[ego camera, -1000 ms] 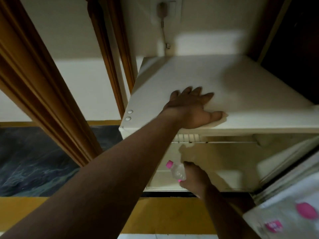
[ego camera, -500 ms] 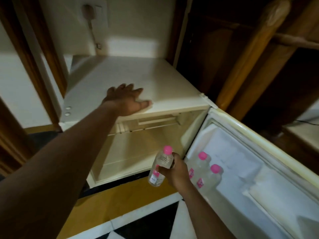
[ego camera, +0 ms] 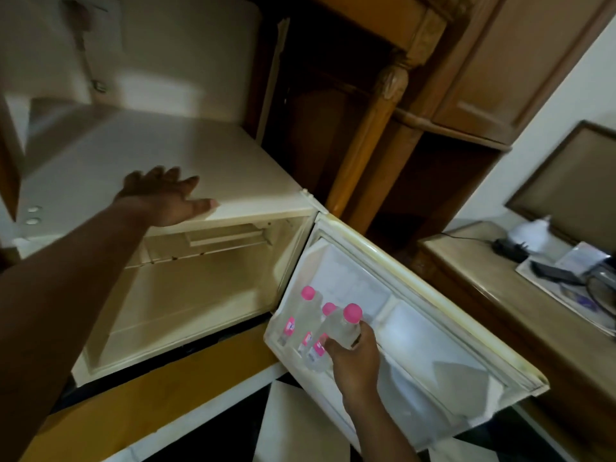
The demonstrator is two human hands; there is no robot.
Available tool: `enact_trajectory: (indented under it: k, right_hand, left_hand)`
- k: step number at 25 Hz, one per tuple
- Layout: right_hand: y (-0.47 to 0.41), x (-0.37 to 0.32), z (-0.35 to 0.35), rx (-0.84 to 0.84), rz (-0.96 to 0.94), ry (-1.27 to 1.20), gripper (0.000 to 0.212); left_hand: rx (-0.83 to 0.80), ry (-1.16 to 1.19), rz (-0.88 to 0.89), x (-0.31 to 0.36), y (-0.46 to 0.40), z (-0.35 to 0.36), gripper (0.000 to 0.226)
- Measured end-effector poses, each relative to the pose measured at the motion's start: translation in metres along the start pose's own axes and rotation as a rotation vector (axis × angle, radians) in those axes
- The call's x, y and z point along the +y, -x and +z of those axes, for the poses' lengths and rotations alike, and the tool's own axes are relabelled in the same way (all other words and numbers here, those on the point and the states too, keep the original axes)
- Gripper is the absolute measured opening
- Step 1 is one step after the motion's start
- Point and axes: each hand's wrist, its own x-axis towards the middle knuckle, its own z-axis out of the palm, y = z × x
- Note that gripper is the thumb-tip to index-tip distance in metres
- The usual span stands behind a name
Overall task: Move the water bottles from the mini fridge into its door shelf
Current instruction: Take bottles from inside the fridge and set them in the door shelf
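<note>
The right hand (ego camera: 355, 356) clamps a light, likely slippery bottle (ego camera: 336, 335) at mid-body, the best hold; the left hand (ego camera: 166, 198) lies flat, open, on the fridge top (ego camera: 166, 148).

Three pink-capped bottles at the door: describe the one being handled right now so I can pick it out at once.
Start at the open fridge door, swung out to the right of the mini fridge. Low on its inner side stand two water bottles. The third bottle is nearest the camera, tilted, and the only one gripped by the right hand.
</note>
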Motion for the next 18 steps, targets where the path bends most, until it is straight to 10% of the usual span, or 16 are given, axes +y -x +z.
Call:
enact_trajectory:
  k: [18]
  right_hand:
    - [-0.029, 0.087, 0.023, 0.095, 0.184, 0.032, 0.057]
  left_hand:
    - [-0.013, 0.037, -0.03, -0.003, -0.008, 0.005, 0.109]
